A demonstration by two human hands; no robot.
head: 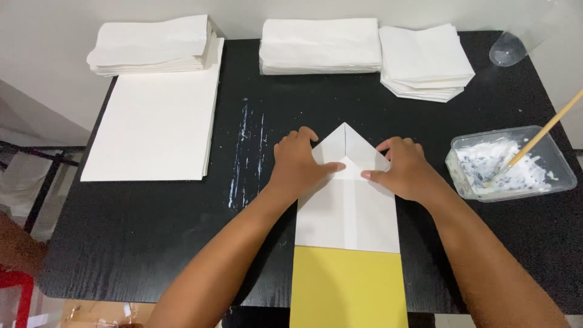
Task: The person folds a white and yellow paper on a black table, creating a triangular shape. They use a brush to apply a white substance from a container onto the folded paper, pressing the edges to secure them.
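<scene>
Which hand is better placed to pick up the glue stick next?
Right hand: it lies nearer the clear tub holding the wooden stick. Left hand presses the white paper.

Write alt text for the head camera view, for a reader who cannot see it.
Two bare hands, left hand and right hand, press down the pointed folded top of a white paper piece on a black table. Stacks of white paper lie behind; a clear tub of white paste sits right.
</scene>
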